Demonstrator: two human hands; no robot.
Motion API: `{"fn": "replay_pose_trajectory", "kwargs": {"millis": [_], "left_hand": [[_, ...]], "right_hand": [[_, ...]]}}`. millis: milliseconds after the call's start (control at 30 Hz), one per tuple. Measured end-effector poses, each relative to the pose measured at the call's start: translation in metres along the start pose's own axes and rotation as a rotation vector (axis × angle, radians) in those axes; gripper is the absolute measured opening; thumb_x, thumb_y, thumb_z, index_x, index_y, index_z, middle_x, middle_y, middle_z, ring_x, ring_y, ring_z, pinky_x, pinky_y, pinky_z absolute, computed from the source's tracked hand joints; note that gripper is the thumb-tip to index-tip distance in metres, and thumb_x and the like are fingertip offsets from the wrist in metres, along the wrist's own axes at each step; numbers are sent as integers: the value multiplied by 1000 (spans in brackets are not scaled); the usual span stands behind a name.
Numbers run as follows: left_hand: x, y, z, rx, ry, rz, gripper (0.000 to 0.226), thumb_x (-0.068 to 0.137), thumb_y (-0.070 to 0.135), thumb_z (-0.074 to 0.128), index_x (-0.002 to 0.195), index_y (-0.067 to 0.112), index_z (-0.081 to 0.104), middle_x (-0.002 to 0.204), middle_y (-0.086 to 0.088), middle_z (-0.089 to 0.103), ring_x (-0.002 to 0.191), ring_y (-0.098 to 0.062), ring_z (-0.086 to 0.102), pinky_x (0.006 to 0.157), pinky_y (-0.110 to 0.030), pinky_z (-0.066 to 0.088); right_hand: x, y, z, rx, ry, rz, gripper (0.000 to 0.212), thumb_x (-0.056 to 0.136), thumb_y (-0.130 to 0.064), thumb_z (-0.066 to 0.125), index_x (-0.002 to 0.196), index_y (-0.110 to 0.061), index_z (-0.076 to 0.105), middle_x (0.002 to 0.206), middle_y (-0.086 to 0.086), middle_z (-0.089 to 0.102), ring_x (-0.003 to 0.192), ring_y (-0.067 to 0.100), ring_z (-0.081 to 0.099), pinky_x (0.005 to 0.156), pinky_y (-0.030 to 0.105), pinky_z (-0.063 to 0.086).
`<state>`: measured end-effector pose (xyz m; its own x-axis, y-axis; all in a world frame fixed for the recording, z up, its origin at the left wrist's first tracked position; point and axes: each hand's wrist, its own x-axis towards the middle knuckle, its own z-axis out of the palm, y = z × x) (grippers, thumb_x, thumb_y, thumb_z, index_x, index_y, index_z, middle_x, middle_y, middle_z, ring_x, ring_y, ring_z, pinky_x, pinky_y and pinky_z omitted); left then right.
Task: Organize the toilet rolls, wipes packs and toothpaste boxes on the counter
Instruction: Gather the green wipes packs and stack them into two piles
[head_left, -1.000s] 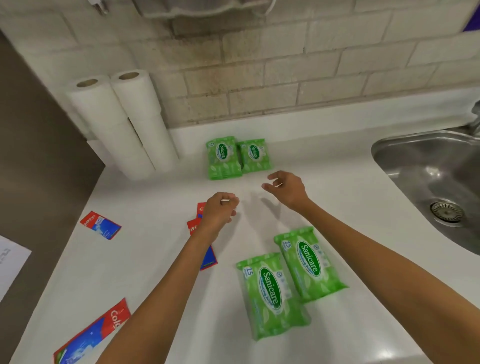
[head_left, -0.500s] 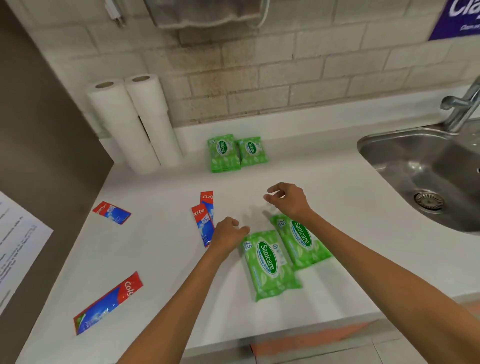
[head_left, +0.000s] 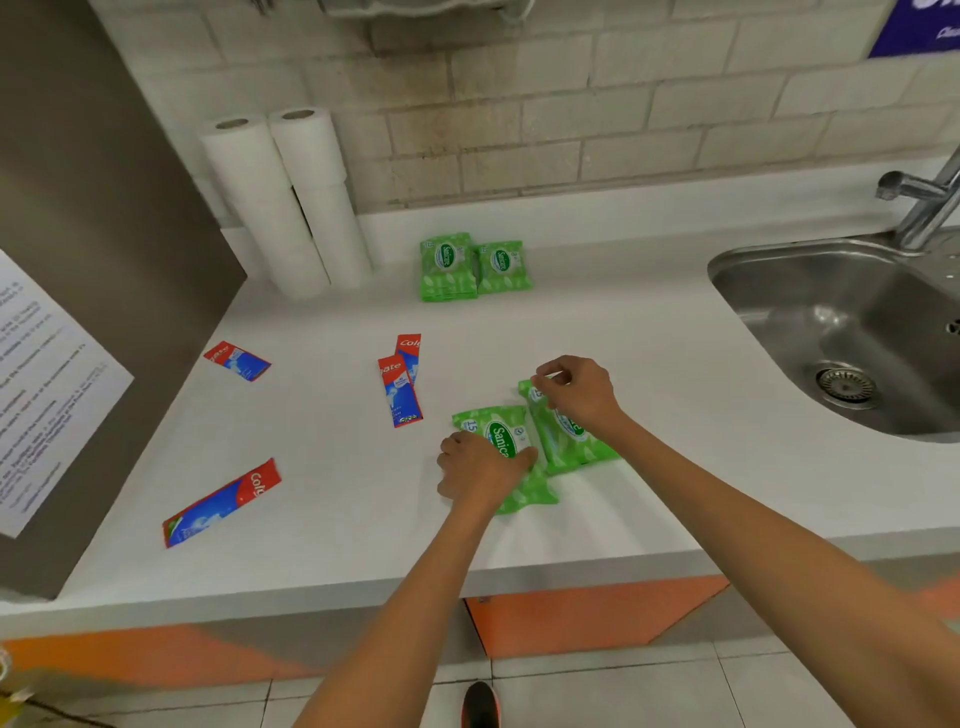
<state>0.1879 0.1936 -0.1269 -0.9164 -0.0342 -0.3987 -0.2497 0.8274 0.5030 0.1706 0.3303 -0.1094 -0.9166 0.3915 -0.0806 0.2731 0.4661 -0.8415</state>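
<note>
I am watching my left hand gripping the near wipes pack and my right hand pinching the neighbour pack. Both are lying lengthwise on the desk, pointing towards the stacked packs well beyond my fingers.

Green wipes packs read "Sanicare". The near pack also shows "15". The toothpaste box reads "Colg".

A washroom; steel sink, tap, tiled wall, white counter.
</note>
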Motion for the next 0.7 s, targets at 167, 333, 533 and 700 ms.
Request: {"fn": "replay_pose_trajectory", "kwargs": {"millis": [167, 333, 533, 700], "left_hand": [[-4, 8, 5, -80, 24, -104, 97, 67, 46, 78, 137, 0, 28, 138, -16, 35, 131, -31, 35, 102, -45, 38], [1, 7, 5, -189, 11, -145, 94, 62, 41, 83, 133, 4, 32, 135, -15, 46, 129, -32, 40, 104, -43, 36], [16, -10, -1, -600, -76, -125, 47, 70, 15, 79, 111, -1, 61, 113, -17, 67, 101, -31, 66, 84, -35, 55], [29, -10, -24, -787, -74, -98, 46, 72, 11, 77, 114, 0, 60, 113, -16, 67, 100, -30, 65, 85, -38, 55]], "right_hand": [[-12, 8, -11, -12, 5, 15, 20, 86, -22, 62, 101, -10, 67, 86, 14, 69, 89, 29, 67, 80, 29, 47], [-18, 11, -20, 4, 1, 24, 19, 87, -23, 62, 100, -10, 67, 93, 16, 70, 89, 31, 68, 85, 35, 50], [-15, 6, -19, 71, -53, 77, 23, 87, -21, 61, 102, -5, 67, 86, 11, 68, 76, 27, 67, 86, 37, 53], [-7, -4, -10, 184, -161, 153, 31, 89, -23, 60, 107, 1, 64, 80, 6, 63, 68, 21, 59, 65, 26, 48]]}}
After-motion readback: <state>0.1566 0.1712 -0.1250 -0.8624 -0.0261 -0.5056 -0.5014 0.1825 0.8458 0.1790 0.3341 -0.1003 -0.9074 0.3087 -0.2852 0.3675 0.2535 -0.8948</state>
